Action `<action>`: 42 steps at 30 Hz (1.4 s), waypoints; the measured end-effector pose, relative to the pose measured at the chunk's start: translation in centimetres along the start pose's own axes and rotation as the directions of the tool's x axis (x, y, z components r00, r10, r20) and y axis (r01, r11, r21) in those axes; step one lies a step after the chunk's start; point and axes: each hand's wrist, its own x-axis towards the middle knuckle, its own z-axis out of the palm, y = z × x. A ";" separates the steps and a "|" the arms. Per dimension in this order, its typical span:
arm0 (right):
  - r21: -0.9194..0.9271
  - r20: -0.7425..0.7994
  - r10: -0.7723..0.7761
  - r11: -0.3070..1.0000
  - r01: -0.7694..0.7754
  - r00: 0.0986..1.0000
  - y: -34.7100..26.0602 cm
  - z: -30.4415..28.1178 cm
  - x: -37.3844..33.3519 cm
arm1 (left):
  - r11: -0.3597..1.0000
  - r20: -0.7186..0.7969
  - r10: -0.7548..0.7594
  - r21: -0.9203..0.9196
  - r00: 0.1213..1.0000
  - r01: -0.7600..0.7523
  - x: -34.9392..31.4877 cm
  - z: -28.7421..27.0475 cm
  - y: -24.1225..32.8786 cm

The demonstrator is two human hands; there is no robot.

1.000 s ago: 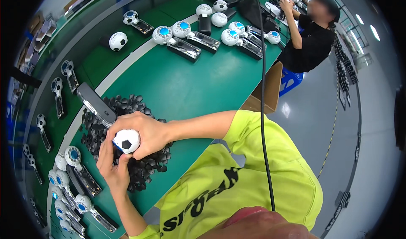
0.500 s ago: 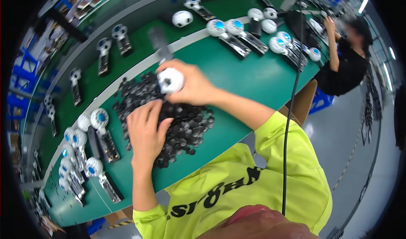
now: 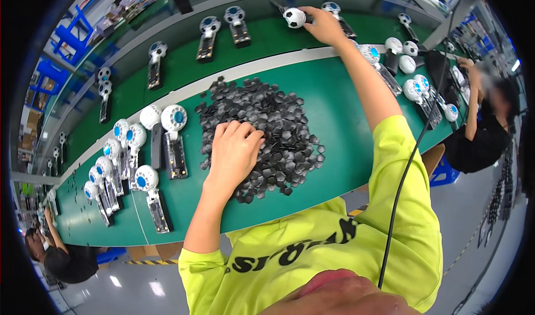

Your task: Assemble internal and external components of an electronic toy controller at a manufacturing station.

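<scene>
Reaching far out over the green belt, my right hand (image 3: 326,26) has its thumb and forefinger at the right side of a white ball head (image 3: 294,17) with black football patches. A dark handle extends to the ball's upper left, so it looks like one handheld device. My left hand (image 3: 237,150) rests on the left part of a large heap of small black pentagon pieces (image 3: 278,120). Its fingers are bent and close together, with the thumb hidden; whether a piece is between them cannot be made out.
Left of the heap stand several devices with white heads, blue centres and uncovered handles (image 3: 175,142); more (image 3: 370,53) lie to the right. Football-headed units (image 3: 208,31) are spaced along the belt beyond a pale rail (image 3: 195,86). A black cable (image 3: 415,148) hangs at right. Co-workers sit at both ends.
My right hand has carried the football-headed device from above the heap out to the belt. My left hand stays at the heap. The whole view has shifted.
</scene>
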 end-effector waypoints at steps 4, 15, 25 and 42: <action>-0.037 -0.030 -0.007 0.999 0.006 1.000 -0.8 -1.7 -2.4 | 1.000 -0.013 -0.028 0.005 1.000 0.029 -0.3 0.0 -0.6; -0.377 -0.106 0.126 0.913 -0.157 0.986 -0.1 -3.2 -12.0 | 1.000 -0.203 0.007 -0.015 0.979 -0.010 0.3 0.1 0.2; -0.298 0.061 0.286 0.920 -0.256 0.956 -0.2 -4.3 -13.5 | 0.997 -0.185 -0.030 -0.072 0.982 0.017 0.2 0.4 0.1; 0.105 -0.158 0.409 0.912 -0.396 0.899 -2.2 -11.3 -12.9 | 0.998 -0.424 0.037 -0.028 0.905 -0.054 0.6 2.0 -0.8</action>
